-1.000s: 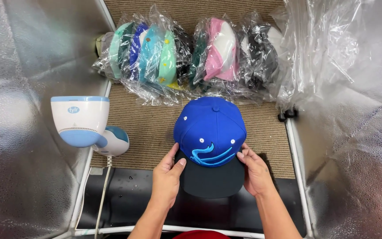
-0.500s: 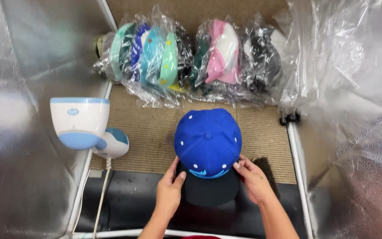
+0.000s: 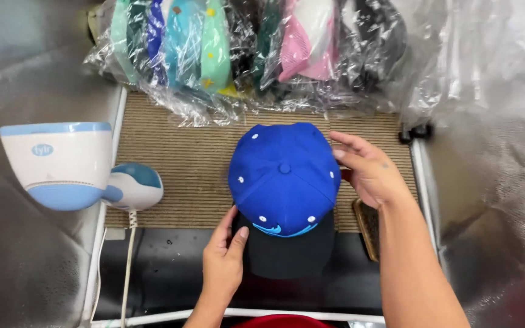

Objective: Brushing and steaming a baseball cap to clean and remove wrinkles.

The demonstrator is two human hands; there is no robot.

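A blue baseball cap [image 3: 284, 176] with a flat black brim is seen from above, resting crown-up on a ribbed tan mat [image 3: 177, 164] in the middle of the bench [image 3: 171, 267]. The black brim points toward the near edge and overhangs the mat onto a glossy black surface. A light blue embroidered shape is visible on the front panel, just above the brim.

The left hand [image 3: 226, 261] is placed at the near left of the cap, where crown and brim meet; the thumb and fingers are pressed against that seam, apparently to keep the cap steady. The right hand [image 3: 369, 170] is held open at the far right side of the crown, fingers spread and lightly curved, with the fingertips touching or just beside the fabric. Nothing is gripped by it. The placement suggests the crown is being shaped or turned while the other side is braced.

To the left, a white and light blue handheld appliance [image 3: 68, 164] with a cord is lying on its side at the mat's edge. A small dark brush [image 3: 369, 228] is partly seen at the near right, under the right forearm.

Along the far edge, clear plastic bags [image 3: 238, 54] are lined up. Caps are packed inside them on edge: mint, teal and blue ones in the left bags, a pink and white one further right, then dark ones. Loose clear plastic sheeting [image 3: 487, 54] is piled at the far right. Silvery textured walls enclose both sides.
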